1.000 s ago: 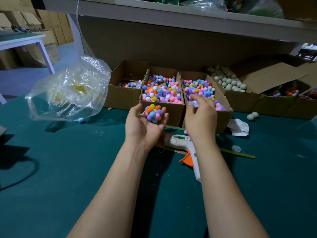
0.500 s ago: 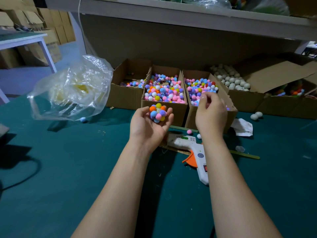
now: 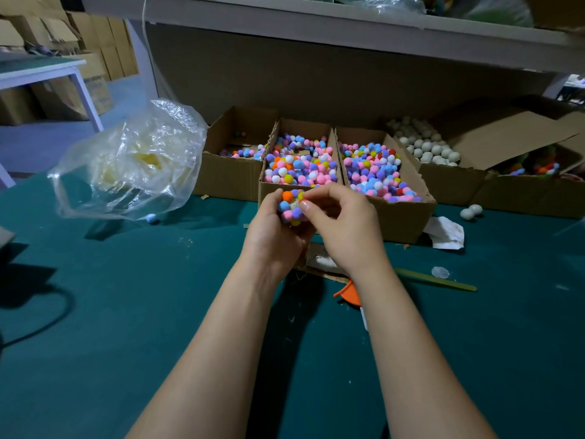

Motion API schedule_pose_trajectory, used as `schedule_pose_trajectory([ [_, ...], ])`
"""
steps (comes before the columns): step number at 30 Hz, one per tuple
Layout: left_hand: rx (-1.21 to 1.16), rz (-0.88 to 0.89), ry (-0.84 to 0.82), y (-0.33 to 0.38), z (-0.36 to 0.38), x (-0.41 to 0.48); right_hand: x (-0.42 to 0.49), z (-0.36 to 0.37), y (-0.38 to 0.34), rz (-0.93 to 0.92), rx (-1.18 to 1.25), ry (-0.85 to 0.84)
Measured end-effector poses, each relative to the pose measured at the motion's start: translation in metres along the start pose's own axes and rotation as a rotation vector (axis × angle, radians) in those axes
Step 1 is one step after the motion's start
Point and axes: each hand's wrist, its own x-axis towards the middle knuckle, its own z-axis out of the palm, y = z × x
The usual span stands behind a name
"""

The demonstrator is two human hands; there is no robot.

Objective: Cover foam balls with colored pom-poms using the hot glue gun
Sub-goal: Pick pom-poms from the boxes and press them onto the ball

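Observation:
My left hand cups a foam ball mostly covered in orange, blue, pink, purple and yellow pom-poms, with a bare pale patch near its middle. My right hand is at the ball with curled fingers; its fingertips press at the ball's upper right, and a pom-poms between them cannot be made out. The hot glue gun lies on the green table under my right forearm, only its orange trigger showing. Two cardboard boxes of loose pom-poms stand just behind my hands.
A box of plain white foam balls sits at the back right, with two loose balls on the table. A crumpled clear plastic bag lies at left, a stray blue pom-pom beside it. A green stick and white paper lie right.
My right hand has left the right pom-pom box and come down left to the ball in my left hand. The camera view has shifted closer.

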Motion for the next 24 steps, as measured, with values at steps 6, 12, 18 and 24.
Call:
schedule_pose_trajectory([
  [6, -0.008, 0.031, 0.016, 0.000, -0.002, 0.001, -0.001, 0.005, 0.000, -0.024, -0.094, 0.046],
  [12, 0.006, 0.056, 0.036, -0.001, -0.002, 0.003, -0.003, 0.013, -0.001, 0.002, -0.105, 0.080],
  [18, -0.045, 0.044, 0.048, 0.000, -0.005, 0.007, -0.002, 0.012, -0.001, 0.021, -0.069, 0.034],
  [24, -0.092, 0.004, 0.061, 0.000, -0.003, 0.006, -0.004, 0.014, -0.001, -0.031, -0.142, 0.032],
])
